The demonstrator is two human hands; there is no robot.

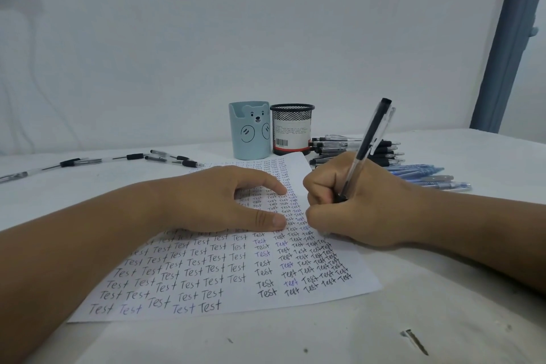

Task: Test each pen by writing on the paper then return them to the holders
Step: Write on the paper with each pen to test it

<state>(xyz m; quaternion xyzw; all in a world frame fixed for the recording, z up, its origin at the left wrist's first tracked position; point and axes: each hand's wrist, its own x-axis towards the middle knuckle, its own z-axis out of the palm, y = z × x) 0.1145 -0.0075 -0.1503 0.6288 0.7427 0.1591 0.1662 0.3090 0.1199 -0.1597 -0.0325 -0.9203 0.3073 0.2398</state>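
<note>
A white sheet of paper (224, 298) covered in rows of the handwritten word "Test" lies in the middle of the table. My right hand (354, 204) grips a clear black-capped pen (366, 148) upright, its tip hidden by my fingers near the sheet's right side. My left hand (218, 201) rests flat on the paper, fingers spread. Behind the sheet stand a light blue bear holder (249, 130) and a black mesh holder (291, 128); no pens show above their rims.
A pile of black pens (381, 151) and several blue pens (428, 176) lie right of the holders. More black pens (165, 158) are scattered at the left. A white wall backs the table; a grey-blue post (508, 38) stands at the far right.
</note>
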